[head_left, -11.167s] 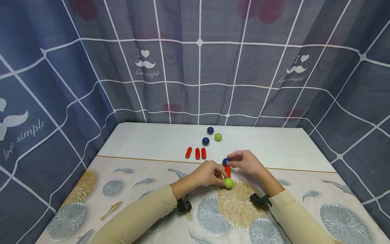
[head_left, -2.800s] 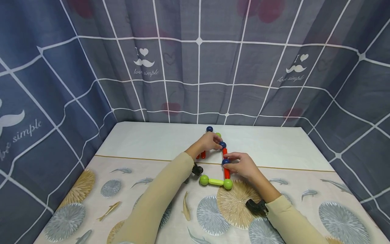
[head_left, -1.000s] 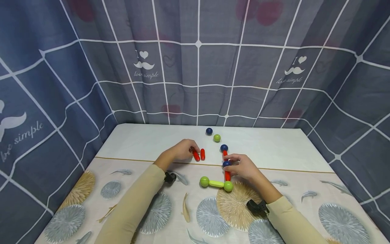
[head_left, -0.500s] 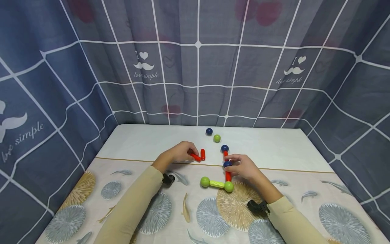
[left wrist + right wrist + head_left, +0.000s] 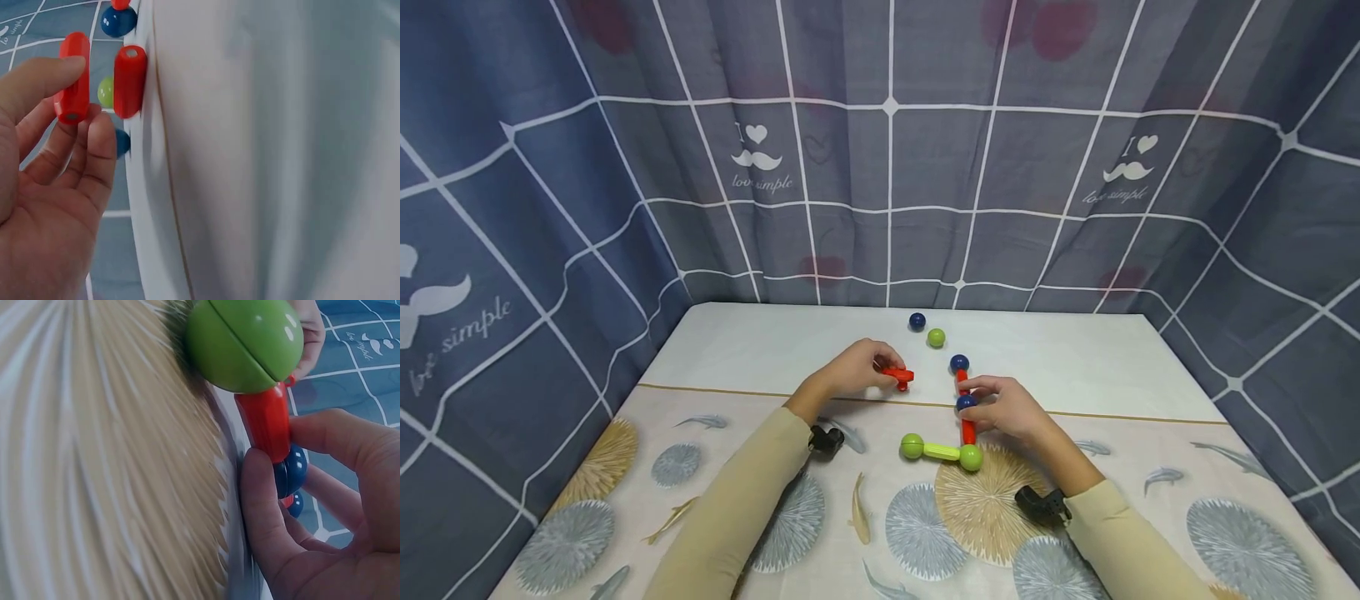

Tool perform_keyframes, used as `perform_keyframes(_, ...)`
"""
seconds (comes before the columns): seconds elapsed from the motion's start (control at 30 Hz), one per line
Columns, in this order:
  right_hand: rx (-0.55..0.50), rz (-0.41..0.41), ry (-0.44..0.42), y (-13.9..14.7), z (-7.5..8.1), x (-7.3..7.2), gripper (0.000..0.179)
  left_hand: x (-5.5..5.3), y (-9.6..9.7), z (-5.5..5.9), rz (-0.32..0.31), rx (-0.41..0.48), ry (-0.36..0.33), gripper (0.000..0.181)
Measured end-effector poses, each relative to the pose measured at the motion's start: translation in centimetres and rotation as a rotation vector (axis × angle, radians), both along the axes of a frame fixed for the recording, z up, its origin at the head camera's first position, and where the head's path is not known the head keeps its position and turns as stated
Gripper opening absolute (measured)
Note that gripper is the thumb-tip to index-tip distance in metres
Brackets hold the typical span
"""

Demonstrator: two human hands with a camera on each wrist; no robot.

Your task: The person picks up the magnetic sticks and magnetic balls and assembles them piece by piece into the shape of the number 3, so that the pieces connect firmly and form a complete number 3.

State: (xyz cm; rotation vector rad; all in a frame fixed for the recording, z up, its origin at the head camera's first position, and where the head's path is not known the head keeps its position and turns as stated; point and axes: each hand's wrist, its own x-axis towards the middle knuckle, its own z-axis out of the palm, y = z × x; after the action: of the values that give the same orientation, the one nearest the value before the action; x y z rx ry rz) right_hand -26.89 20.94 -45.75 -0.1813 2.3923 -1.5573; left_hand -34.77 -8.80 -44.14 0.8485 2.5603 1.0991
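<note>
My left hand (image 5: 856, 371) pinches a red magnetic rod (image 5: 74, 81) between thumb and fingers, raised off the table. Another red rod (image 5: 130, 81) lies just beyond, partly covered by the held one in the head view. Thumb and fingers of my right hand (image 5: 1006, 407) grip a chain of balls and rods at its middle blue ball (image 5: 966, 402) and the adjoining red rod (image 5: 265, 425). From there a red rod runs away to a far blue ball (image 5: 959, 363). Nearest me, a green ball (image 5: 972, 457) joins a light-green rod (image 5: 942, 452) ending in another green ball (image 5: 912, 446).
Behind the chain, a loose blue ball (image 5: 917, 322) and a loose green ball (image 5: 936, 337) sit on the white table part (image 5: 1060, 358). A patterned cloth (image 5: 1120, 533) covers the front. A checked curtain (image 5: 850, 167) encloses the back and sides.
Over the frames the chain has gained a green rod, a green ball, a red rod and a blue ball. Most recently, my left hand has picked up a red rod and turned it sideways.
</note>
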Motion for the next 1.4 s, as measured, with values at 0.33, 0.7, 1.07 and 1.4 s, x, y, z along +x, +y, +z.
perform_keyframes(0.33, 0.058, -0.020, -0.011, 0.3, 0.1, -0.4, 0.051, -1.3, 3.9, 0.7, 0.011, -0.012, 0.042, 0.020)
perform_keyframes(0.7, 0.064, -0.014, -0.010, 0.7, -0.1, -0.6, 0.053, -2.6, 7.2, 0.9, 0.063, -0.141, 0.087, 0.024)
perform_keyframes(1.07, 0.062, -0.008, -0.018, 0.8, -0.1, -0.8, 0.054, -2.8, 8.8, 0.4, 0.082, -0.229, 0.103, 0.025)
perform_keyframes(1.4, 0.050, -0.002, -0.026, 0.8, 0.0, -0.9, 0.054, -2.9, 9.1, 0.2, 0.089, -0.245, 0.105, 0.025)
